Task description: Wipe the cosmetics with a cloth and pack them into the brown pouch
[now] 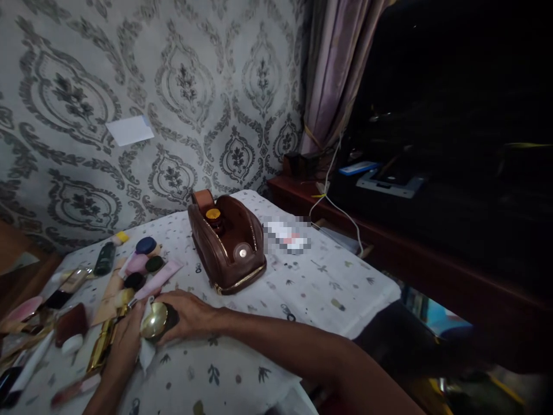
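Both hands meet low in the head view, around a container with a shiny, rounded gold top [154,320]. My right hand [190,314] is wrapped round its far and right side. My left hand [128,334] presses a crumpled white wipe [147,353] against its left side. The container's lower body is hidden by the fingers. Beyond the hands stands an unzipped brown leather pouch [228,271], with an orange-lidded dark jar [213,218] inside it. A pink tube [159,279] lies just past my left hand.
Cosmetics crowd the table's left side, among them a dark green bottle [105,258], a blue-lidded jar [146,245], a gold tube [101,346] and a brown bottle [71,324]. A pixelated item [287,235] lies right of the pouch. A white cable [341,210] hangs by the dark wooden stand [389,271].
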A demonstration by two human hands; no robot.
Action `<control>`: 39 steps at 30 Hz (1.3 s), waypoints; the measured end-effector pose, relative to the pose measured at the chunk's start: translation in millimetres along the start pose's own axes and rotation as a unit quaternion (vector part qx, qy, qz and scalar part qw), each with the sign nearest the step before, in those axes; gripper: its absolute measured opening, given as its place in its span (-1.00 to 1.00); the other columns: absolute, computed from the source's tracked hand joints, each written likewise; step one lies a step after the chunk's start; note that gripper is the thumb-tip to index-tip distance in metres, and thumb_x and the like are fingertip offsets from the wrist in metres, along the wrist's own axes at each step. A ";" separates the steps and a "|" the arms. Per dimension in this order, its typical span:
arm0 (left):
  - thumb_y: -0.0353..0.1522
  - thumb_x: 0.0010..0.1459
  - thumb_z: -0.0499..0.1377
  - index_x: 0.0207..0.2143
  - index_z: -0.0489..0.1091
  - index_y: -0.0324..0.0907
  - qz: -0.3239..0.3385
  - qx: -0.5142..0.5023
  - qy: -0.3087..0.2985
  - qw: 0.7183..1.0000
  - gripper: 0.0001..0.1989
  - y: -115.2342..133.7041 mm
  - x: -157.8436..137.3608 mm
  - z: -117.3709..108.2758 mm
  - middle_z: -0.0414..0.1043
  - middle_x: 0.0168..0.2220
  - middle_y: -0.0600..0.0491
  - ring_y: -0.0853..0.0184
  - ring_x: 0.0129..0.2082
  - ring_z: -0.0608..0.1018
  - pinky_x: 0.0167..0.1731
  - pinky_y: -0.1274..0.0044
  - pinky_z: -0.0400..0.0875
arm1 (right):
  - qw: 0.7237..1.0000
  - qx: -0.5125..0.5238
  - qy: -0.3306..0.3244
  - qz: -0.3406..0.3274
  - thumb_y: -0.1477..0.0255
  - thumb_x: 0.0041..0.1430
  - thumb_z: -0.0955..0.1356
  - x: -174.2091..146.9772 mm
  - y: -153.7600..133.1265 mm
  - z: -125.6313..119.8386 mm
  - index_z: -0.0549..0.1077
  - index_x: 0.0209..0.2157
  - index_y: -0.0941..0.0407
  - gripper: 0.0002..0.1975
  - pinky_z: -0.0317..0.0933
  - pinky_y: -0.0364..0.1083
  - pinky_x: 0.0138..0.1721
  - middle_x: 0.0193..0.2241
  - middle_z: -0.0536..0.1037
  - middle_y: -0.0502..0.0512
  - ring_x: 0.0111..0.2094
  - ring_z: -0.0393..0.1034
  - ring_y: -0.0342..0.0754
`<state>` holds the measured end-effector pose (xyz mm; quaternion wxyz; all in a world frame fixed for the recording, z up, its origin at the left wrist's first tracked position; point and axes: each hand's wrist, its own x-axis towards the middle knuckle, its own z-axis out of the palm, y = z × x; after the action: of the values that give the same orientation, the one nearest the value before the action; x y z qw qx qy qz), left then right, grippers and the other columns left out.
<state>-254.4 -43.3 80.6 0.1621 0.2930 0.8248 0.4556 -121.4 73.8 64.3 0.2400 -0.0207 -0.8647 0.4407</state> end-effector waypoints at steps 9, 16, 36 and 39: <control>0.03 0.21 -0.09 -0.07 0.49 -0.14 0.136 -0.023 -0.043 0.989 -0.43 -14.6 4.9 4.0 0.58 -0.13 -0.08 0.06 0.08 0.49 0.19 0.22 0.31 | 0.991 0.072 0.097 0.057 0.34 -0.30 0.63 -1.8 1.8 4.4 0.44 -0.02 0.09 -0.27 0.30 -0.04 0.01 -0.07 0.51 0.08 -0.04 0.42 0.01; -0.05 0.27 -0.01 0.31 0.13 -0.08 0.270 0.005 -0.033 0.962 -0.38 -20.5 -7.1 12.8 0.27 0.25 -0.10 0.05 0.33 0.20 0.34 0.10 -0.05 | 0.931 0.305 0.154 0.131 0.17 -0.35 0.62 3.1 7.8 6.1 0.44 -0.11 0.10 -0.29 0.32 -0.05 -0.05 -0.21 0.55 -0.01 -0.15 0.46 -0.04; -0.33 0.26 0.11 -0.27 0.43 -0.16 0.348 -0.004 0.071 0.935 -0.87 43.3 -4.4 2.2 0.46 -0.17 -0.01 0.24 -0.09 0.49 -0.03 0.38 0.37 | 0.739 0.645 0.093 0.171 0.29 0.04 0.52 4.5 1.0 -6.6 0.45 -0.11 0.05 -0.61 0.40 -0.13 -0.29 -0.23 0.60 -0.02 -0.26 0.50 -0.11; -0.34 0.26 0.11 -0.29 0.45 -0.16 0.363 0.017 0.095 0.927 -0.86 44.9 -3.6 9.8 0.39 -0.25 0.02 0.26 -0.16 0.47 -0.10 0.41 0.38 | 0.733 0.651 0.095 0.170 0.32 0.06 0.51 4.4 1.6 -6.3 0.46 -0.14 0.06 -0.67 0.37 -0.17 -0.32 -0.24 0.58 -0.03 -0.27 0.48 -0.14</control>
<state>-231.3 -20.6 113.4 -0.0985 0.5300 0.6814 0.4951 -122.9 80.7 67.9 0.1966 -0.0478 -0.3208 0.9253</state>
